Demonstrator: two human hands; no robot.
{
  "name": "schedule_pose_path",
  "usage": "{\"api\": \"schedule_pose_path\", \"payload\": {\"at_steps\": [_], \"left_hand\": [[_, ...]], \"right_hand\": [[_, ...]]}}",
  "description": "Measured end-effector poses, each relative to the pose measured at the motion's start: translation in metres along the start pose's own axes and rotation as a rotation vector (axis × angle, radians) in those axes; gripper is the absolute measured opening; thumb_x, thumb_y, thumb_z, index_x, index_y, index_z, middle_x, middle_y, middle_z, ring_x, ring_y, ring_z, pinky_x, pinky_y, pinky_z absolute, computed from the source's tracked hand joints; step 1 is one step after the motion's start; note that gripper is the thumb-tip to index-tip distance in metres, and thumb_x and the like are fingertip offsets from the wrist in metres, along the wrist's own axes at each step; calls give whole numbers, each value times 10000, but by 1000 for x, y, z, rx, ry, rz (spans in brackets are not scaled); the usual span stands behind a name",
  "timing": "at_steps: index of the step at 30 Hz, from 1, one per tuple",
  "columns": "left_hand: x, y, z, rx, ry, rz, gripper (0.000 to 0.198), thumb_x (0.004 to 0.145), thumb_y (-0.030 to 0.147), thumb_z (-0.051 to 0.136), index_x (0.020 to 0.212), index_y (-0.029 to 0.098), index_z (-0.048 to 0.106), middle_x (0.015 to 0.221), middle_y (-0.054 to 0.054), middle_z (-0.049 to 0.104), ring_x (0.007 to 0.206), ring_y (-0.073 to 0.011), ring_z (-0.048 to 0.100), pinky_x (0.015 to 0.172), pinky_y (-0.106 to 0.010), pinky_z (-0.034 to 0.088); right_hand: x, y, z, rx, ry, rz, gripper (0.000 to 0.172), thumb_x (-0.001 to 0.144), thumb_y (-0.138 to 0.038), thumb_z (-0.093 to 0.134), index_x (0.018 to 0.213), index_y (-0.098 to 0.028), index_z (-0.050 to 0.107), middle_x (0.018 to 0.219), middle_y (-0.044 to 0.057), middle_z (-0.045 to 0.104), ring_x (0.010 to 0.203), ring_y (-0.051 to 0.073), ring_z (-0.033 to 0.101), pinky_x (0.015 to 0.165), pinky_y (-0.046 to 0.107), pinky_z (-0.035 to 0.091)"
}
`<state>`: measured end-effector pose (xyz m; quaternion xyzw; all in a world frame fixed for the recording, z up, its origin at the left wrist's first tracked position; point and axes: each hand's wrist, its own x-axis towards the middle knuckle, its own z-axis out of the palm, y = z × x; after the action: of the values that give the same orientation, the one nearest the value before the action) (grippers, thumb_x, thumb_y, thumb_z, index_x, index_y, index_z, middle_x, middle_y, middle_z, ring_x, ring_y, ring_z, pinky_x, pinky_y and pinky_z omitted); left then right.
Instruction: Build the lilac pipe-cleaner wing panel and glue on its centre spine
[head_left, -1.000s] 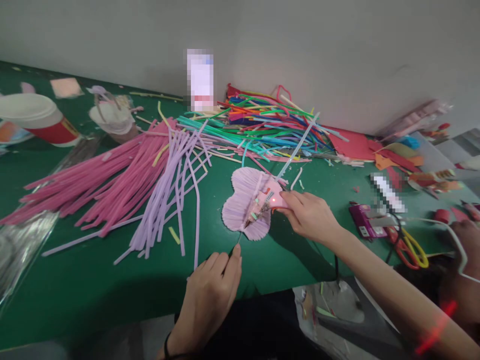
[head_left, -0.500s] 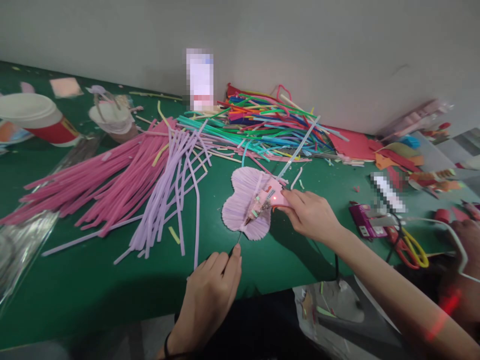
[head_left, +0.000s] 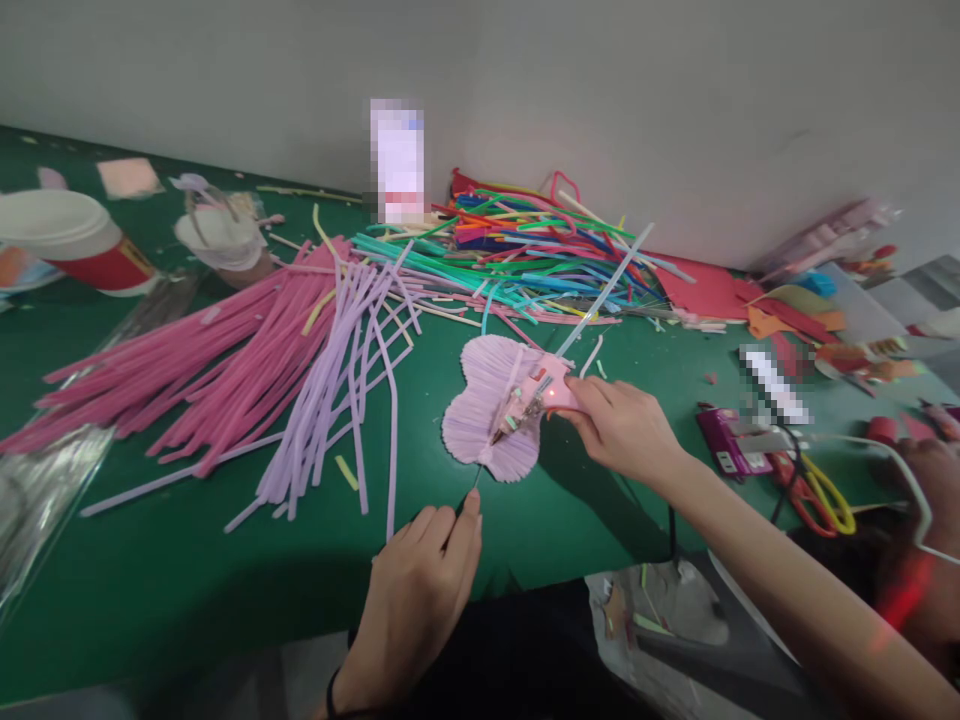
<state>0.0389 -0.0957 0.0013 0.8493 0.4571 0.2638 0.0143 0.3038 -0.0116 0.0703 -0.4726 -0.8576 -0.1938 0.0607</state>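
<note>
My right hand (head_left: 626,425) is closed round the handle of a pink glue gun (head_left: 561,388), whose small light glows. A long clear glue stick (head_left: 606,288) juts from its back end. The nozzle touches, or hangs just over, the lower middle of a lilac scalloped flower piece (head_left: 480,385) made of pipe cleaners. From the lower edge of that piece runs a thin wire stem (head_left: 478,478), pinched between the thumb and finger of my left hand (head_left: 431,560). The glue gun hides part of the flower piece's right side.
Bundles of pink pipe cleaners (head_left: 232,350) and lilac pipe cleaners (head_left: 322,400) lie on the left. Many-coloured pipe cleaners (head_left: 525,250) are heaped at the back. Cups (head_left: 82,240) stand far left. Scissors (head_left: 825,495) lie right, near another person's hand (head_left: 937,480).
The glue stick has swung slightly, its free end now further right and higher. Both hands keep nearly the same place, and the flower piece looks unchanged.
</note>
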Motion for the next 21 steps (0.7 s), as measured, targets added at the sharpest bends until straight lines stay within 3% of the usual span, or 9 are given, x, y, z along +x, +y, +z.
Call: {"api": "schedule_pose_path", "payload": {"at_steps": [21], "left_hand": [[1,0,0,3,33,24,262,940,180,537,1166,109,649,639,12,525,584,-119,500,561,-301,329]], "right_hand": [[0,4,3,-20,-23,55,283,978,-332,434,1093,-121,584,879,93,690,703,191,590,643,313,374]]}}
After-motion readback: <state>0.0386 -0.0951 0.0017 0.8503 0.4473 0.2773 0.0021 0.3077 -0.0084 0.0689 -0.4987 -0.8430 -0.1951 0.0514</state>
